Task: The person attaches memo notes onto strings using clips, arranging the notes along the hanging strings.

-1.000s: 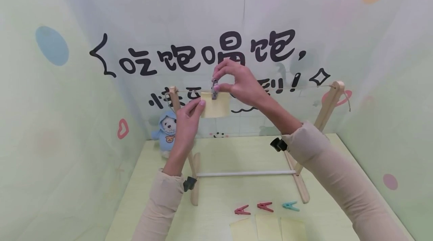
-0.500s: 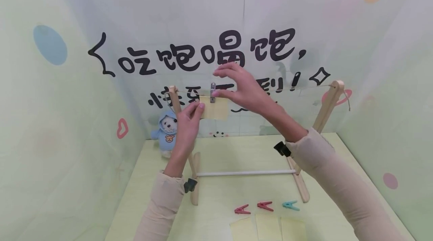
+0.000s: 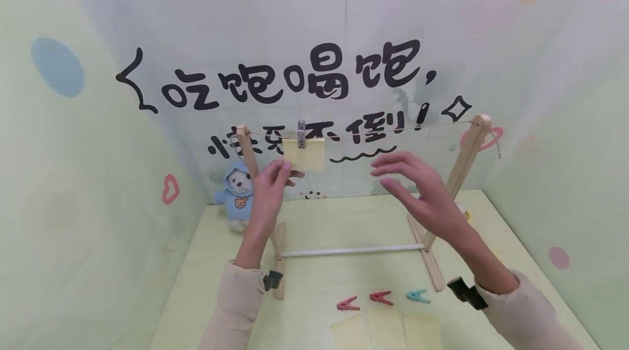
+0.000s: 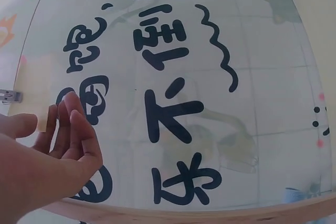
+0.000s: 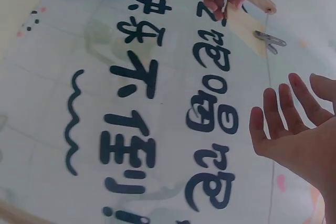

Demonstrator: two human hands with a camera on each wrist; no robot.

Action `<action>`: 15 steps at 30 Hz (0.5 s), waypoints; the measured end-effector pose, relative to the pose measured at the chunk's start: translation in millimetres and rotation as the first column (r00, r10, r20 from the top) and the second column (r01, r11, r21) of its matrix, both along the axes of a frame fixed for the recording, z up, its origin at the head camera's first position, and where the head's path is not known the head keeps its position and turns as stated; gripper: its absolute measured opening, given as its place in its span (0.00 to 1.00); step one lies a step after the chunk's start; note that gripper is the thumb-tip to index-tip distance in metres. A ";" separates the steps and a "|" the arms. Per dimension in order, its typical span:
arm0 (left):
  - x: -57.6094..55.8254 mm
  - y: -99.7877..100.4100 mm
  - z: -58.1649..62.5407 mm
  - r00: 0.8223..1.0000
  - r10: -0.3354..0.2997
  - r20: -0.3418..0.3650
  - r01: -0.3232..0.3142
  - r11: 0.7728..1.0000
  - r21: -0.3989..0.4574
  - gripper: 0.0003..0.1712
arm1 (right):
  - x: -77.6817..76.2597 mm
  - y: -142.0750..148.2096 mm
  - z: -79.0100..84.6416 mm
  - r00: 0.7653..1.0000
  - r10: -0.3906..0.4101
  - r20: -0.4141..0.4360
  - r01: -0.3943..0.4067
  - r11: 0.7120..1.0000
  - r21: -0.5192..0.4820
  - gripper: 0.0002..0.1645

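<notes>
A yellow paper square (image 3: 306, 154) hangs from the string (image 3: 393, 129) of a wooden rack, held by a grey clothespin (image 3: 301, 134). My left hand (image 3: 284, 168) pinches the paper's lower left corner between thumb and fingers. The left wrist view shows that hand (image 4: 58, 129) at the paper's edge (image 4: 31, 85). My right hand (image 3: 393, 175) hovers open to the right of the paper and below the string, fingers spread, touching nothing. In the right wrist view the right hand (image 5: 294, 124) is well apart from the clothespin (image 5: 270, 39).
The rack has two slanted wooden posts (image 3: 467, 153) and a white crossbar (image 3: 351, 251). On the green table (image 3: 314, 219) lie two red clothespins (image 3: 348, 304), a teal one (image 3: 417, 296) and three yellow papers (image 3: 385, 331). A small bear in a blue hoodie (image 3: 237, 200) sits at the back left.
My right hand let go of the grey clothespin, now clipped on the string and paper, and drew down and to the right, opening. The left hand stays at the paper's corner.
</notes>
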State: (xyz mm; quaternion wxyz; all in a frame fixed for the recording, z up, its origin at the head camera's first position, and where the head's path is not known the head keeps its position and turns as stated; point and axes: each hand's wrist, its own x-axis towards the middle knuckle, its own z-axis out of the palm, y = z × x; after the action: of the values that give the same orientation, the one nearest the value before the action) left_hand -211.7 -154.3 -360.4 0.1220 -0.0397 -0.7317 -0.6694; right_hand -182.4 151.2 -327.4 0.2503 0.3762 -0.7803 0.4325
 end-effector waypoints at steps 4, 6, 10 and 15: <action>0.0 0.1 -18.8 0.996 -0.021 -0.081 0.023 1.000 0.018 0.18 | 11.3 21.9 -35.9 0.993 -0.004 0.115 0.008 0.999 -0.035 0.17; 2.7 -1.5 -31.9 0.993 -0.011 -0.119 0.014 1.000 0.025 0.19 | 15.9 27.2 -55.1 0.983 0.017 0.183 -0.002 0.997 -0.081 0.18; 19.1 -1.4 -75.3 0.994 0.019 -0.107 -0.022 0.999 -0.028 0.18 | 26.2 32.0 -93.2 0.955 0.060 0.291 -0.014 0.987 -0.158 0.17; 61.2 6.3 -155.9 0.998 0.014 0.054 -0.003 0.979 -0.202 0.09 | 37.8 34.1 -132.9 0.937 0.017 0.350 0.026 0.993 -0.118 0.16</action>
State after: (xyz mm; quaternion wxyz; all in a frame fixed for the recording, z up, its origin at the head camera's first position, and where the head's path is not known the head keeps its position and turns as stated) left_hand -150.5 -148.0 -516.3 0.1000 -0.0305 -0.7990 -0.5921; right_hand -144.6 185.3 -460.3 0.1308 0.2756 -0.7855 0.5384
